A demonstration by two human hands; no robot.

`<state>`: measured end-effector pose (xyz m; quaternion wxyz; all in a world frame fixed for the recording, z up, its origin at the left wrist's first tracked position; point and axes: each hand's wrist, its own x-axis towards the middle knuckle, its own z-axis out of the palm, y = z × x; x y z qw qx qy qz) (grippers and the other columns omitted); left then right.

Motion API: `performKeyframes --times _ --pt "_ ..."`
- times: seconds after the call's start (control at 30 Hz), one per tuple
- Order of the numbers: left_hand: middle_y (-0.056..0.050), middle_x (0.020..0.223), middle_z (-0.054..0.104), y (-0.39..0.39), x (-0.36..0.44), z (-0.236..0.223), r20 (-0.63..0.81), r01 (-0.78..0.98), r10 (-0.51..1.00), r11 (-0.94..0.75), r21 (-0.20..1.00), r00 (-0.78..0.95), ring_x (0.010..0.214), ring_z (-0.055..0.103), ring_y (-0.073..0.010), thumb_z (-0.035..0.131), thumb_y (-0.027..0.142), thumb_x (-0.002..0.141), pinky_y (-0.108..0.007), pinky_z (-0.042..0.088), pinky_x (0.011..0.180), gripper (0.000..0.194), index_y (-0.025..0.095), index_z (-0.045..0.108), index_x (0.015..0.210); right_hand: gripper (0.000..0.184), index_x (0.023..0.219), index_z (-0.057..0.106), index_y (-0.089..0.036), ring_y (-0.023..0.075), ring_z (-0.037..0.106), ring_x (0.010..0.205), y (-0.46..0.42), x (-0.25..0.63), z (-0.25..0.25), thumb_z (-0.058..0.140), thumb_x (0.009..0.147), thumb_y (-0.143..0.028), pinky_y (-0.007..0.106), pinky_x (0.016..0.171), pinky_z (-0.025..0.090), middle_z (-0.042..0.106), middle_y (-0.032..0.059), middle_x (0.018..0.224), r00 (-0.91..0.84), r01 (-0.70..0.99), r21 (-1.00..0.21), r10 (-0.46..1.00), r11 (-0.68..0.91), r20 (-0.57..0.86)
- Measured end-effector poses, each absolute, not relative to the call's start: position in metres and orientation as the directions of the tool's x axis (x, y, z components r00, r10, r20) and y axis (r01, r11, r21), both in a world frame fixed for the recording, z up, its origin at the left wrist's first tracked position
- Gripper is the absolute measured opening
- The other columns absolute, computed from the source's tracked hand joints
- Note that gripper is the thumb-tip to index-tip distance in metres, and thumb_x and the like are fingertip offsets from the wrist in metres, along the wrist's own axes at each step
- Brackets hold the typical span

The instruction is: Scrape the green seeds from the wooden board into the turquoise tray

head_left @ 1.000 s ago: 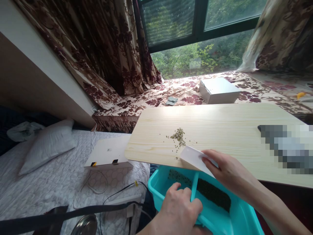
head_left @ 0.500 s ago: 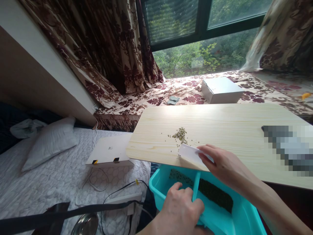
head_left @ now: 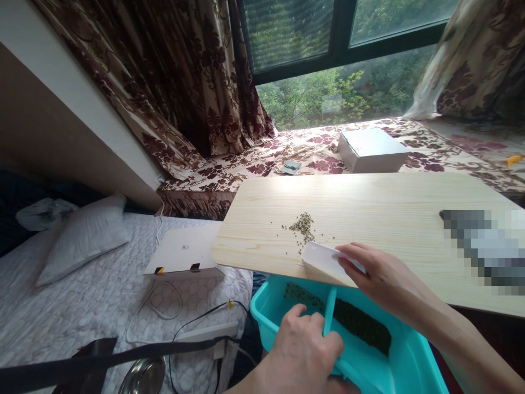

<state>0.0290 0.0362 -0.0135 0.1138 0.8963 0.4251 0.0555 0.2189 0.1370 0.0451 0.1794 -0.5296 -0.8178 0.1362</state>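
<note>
My right hand (head_left: 375, 273) grips a white plastic scraper (head_left: 322, 258), whose lower edge rests on the wood-grain tabletop (head_left: 389, 208) near its front edge. Just beyond the scraper's left end lies a small pile of greenish beans (head_left: 302, 224), with a few scattered around it. Under that edge is a turquoise two-compartment bin (head_left: 262, 323). My left hand (head_left: 305, 342) is closed on the bin's divider, fingertips partly hidden. Some beans lie in the left compartment; a dark green layer of small grains (head_left: 363, 326) covers part of the right one.
A pixelated dark object (head_left: 484, 246) lies on the table's right side. A white box (head_left: 184, 251) and cables are on the bed at left, with a metal bowl (head_left: 143, 376) below. Behind the table, a silver-grey box (head_left: 373, 150) and folded cloth (head_left: 290, 167) sit on the window ledge.
My right hand and the scraper have shifted slightly to the right along the table's front edge. My left hand stays on the bin, and the bean pile looks about the same.
</note>
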Motion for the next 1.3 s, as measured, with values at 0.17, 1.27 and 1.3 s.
performKeyframes --times 0.17,1.27,1.3 --pt "-0.001 0.074 0.065 0.037 0.029 -0.014 -0.01 0.75 0.772 -0.614 0.246 0.636 0.074 0.065 -0.0207 0.081 0.077 0.063 -0.044 0.054 0.09 0.061 0.02 0.066 0.079 0.027 0.096 0.07 -0.025 0.02 0.07 0.068 0.137 0.22 0.042 0.043 0.094 -0.03 0.027 0.054 0.044 0.075 0.0054 0.087 -0.347 0.837 -0.392 0.924 0.381 0.158" --pt "0.0 0.071 0.06 0.004 -0.042 -0.058 0.107 0.949 0.98 -0.192 0.248 0.171 0.069 0.063 -0.0226 0.092 0.068 0.047 -0.029 0.046 0.059 0.057 0.023 0.062 0.066 0.028 0.095 0.072 -0.027 0.0274 0.074 0.075 0.126 0.244 0.032 0.05 0.09 -0.043 0.035 0.06 0.055 0.079 0.0075 0.091 -0.132 0.774 -0.561 0.941 0.295 0.313" --pt "0.001 0.072 0.06 -0.001 -0.046 -0.061 0.106 0.954 0.984 -0.168 0.248 0.146 0.069 0.063 -0.0211 0.09 0.067 0.053 -0.027 0.043 0.057 0.054 0.023 0.062 0.069 0.027 0.095 0.073 -0.027 0.028 0.075 0.076 0.124 0.242 0.029 0.051 0.09 -0.042 0.035 0.061 0.056 0.08 0.0071 0.089 -0.119 0.775 -0.564 0.943 0.284 0.31"
